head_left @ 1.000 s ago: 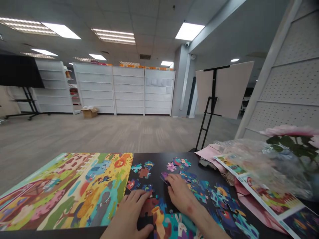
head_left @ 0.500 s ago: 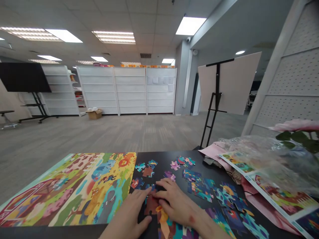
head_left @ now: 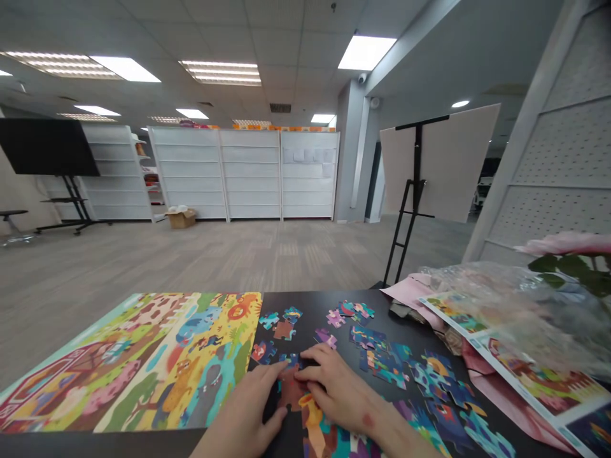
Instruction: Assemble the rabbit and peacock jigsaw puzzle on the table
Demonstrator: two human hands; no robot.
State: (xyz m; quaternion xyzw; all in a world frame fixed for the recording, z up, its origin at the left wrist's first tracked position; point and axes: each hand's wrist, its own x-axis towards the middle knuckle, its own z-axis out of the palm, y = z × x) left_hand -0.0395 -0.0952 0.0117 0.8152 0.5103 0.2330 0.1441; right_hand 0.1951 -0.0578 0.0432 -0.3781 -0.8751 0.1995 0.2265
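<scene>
My left hand (head_left: 251, 410) lies flat on the black table (head_left: 312, 306), fingers stretched toward a reddish-brown puzzle piece (head_left: 289, 392). My right hand (head_left: 334, 388) rests beside it, fingers pressed down on the same piece and on the joined puzzle section (head_left: 329, 436) at the near edge. Loose coloured pieces (head_left: 377, 356) are scattered to the right and behind the hands. A large colourful reference picture (head_left: 143, 359) lies to the left of the hands.
A clear plastic bag (head_left: 515, 312), printed picture sheets (head_left: 525, 375), pink cloth (head_left: 405, 289) and pink flowers (head_left: 568, 245) crowd the table's right side. Beyond are open floor, a black easel (head_left: 405, 203), white shelves (head_left: 248, 175) and a screen on a stand (head_left: 45, 149).
My right hand drew back from the loose pieces toward my left hand and now presses on the reddish-brown piece. The view tilted down slightly.
</scene>
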